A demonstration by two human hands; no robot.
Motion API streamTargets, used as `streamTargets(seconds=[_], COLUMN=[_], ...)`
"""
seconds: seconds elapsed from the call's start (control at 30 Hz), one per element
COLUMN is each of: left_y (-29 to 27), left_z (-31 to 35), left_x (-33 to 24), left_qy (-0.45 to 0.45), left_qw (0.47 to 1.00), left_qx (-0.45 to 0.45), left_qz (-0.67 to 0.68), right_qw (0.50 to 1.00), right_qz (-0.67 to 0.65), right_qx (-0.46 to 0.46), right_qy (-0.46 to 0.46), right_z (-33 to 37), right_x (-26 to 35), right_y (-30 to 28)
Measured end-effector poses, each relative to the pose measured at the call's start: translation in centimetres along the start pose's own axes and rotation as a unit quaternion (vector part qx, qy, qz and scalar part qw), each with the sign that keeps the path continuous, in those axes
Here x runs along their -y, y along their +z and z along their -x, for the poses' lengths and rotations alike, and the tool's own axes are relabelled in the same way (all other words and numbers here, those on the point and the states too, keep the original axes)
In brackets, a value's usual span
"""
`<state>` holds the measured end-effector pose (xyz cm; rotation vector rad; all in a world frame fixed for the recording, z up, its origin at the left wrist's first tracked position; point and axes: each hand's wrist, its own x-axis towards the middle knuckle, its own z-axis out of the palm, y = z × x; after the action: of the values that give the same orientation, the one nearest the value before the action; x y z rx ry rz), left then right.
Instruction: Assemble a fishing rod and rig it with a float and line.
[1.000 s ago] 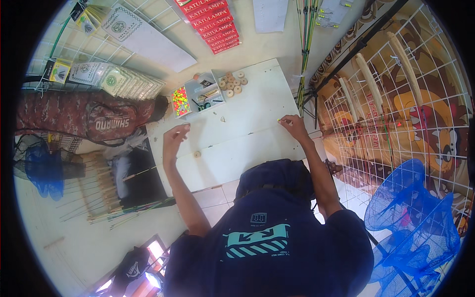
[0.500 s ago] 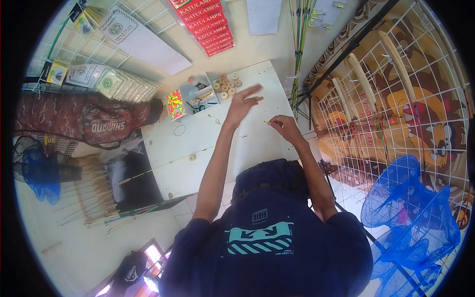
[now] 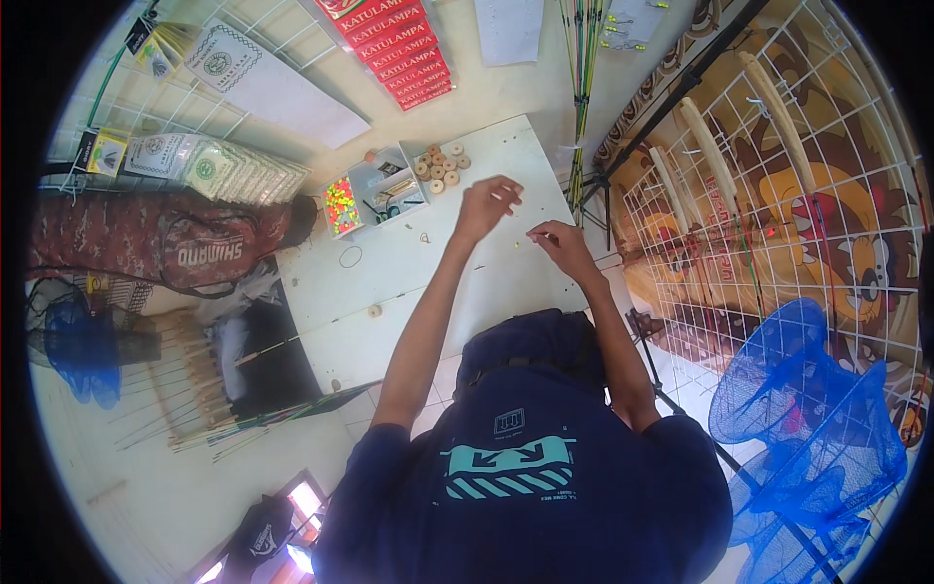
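Note:
Over the white table (image 3: pixel 438 292), my left hand (image 3: pixel 486 209) is raised with its fingers curled in. Anything between those fingers is too thin or small to make out. To its right and a little nearer, my right hand (image 3: pixel 564 245) pinches thumb and forefinger together, pointing left. A tiny yellow piece (image 3: pixel 517 244) shows just left of these fingertips. Whether it hangs from a thread or lies on the tabletop, I cannot tell. The two hands are apart.
Beyond my left hand stand a divided box (image 3: pixel 397 190) with bright beads (image 3: pixel 341 205) and several cork rings (image 3: pixel 449 178). A loose ring of thin cord (image 3: pixel 350 257) and a single disc (image 3: pixel 375 311) lie leftward. Blue nets (image 3: pixel 808 419) hang right.
My left hand's fingers, stretched out and blurred before, are now curled. The yellow piece, at my right fingertips before, now shows slightly apart from them, lower and to the left.

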<state>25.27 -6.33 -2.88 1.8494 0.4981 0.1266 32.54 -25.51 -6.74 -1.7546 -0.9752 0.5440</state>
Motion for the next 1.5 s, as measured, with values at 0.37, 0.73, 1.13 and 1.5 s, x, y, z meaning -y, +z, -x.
streamTargets(seconds=[0.37, 0.73, 1.13, 1.5], left_y=[-2.8, 0.1, 3.1, 0.6], left_z=[1.9, 1.7, 2.3, 0.4], left_x=[-0.4, 11.2, 10.1, 9.2], left_qy=[0.083, 0.057, 0.064, 0.068], left_qw=[0.940, 0.957, 0.939, 0.933], left_qx=[-0.247, 0.012, 0.066, 0.102], left_qz=[-0.218, -0.285, -0.332, -0.337], right_qw=[0.996, 0.993, 0.989, 0.988], right_qz=[-0.040, -0.084, -0.060, -0.055], right_qx=[0.052, 0.018, 0.007, -0.015], right_qy=[0.067, 0.078, 0.132, 0.143], right_z=[-0.2, 0.1, 1.1, 0.9], right_x=[0.4, -2.6, -3.8, -3.3], right_y=[-0.7, 0.5, 0.6, 0.4])
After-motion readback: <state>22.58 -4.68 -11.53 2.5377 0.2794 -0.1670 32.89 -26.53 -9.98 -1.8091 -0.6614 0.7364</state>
